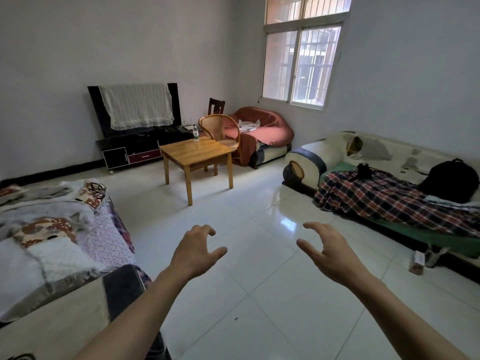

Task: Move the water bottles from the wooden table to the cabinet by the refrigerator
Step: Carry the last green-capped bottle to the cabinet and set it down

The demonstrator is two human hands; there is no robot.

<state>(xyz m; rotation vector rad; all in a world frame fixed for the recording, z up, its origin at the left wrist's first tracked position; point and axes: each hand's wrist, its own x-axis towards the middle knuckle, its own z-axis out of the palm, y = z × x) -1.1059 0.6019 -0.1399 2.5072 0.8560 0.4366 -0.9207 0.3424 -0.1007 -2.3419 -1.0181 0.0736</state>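
Note:
A clear water bottle [195,133] with a white cap and green label stands upright at the far edge of a small wooden table [197,152] across the room. Both of my arms reach forward over the tiled floor, well short of the table. My left hand [194,252] is empty, its fingers loosely curled. My right hand [330,252] is empty too, with fingers loosely bent and thumb apart. No refrigerator or cabinet beside one is in view.
A covered sofa [52,242] lies at the left and another with a plaid blanket [389,198] and black backpack [452,180] at the right. Behind the table stand a wicker chair [218,128], a TV stand [140,149] and a red armchair [262,131]. White tiled floor [246,294] stretches between.

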